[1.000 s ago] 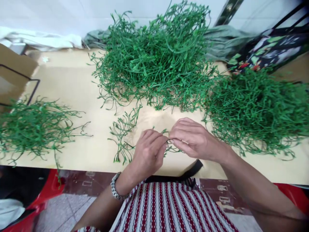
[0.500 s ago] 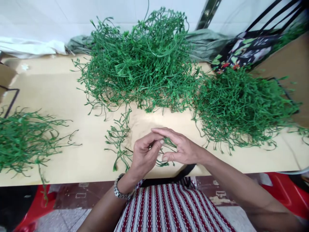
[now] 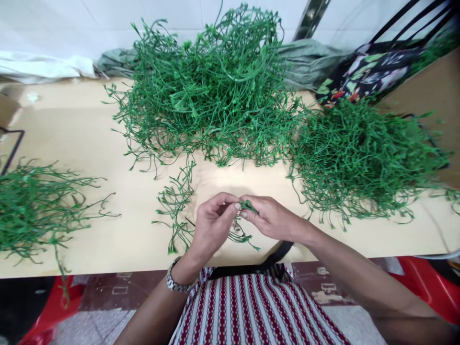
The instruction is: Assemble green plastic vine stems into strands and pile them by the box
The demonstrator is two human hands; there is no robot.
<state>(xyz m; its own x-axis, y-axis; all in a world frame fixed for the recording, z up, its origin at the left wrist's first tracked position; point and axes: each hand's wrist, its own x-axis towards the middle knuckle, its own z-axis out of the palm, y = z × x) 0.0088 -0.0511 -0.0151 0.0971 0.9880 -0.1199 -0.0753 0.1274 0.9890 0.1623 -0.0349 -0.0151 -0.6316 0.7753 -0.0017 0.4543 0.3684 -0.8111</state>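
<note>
Near the table's front edge, my left hand (image 3: 217, 220) and my right hand (image 3: 271, 218) meet fingertip to fingertip. Pinched between them is a small green plastic stem piece (image 3: 247, 206), partly covered by the fingers. Both hands are closed on it. Below the fingers, thin green plastic stems (image 3: 242, 237) with small tips show; whether they hang from the held piece or lie on the table I cannot tell. Just left of my left hand, a loose row of similar green stems (image 3: 178, 191) lies on the table.
A tall heap of green stems (image 3: 215, 86) stands at the back against the wall. Another heap (image 3: 359, 158) lies at right beside a cardboard box (image 3: 431, 91). A third pile (image 3: 32, 206) is at left, a few stems overhanging the edge. A floral bag (image 3: 373, 72) sits back right.
My right hand's fingers have come down from over the left fingertips and now pinch the green stem piece with the thumb. My left hand keeps its pinch.
</note>
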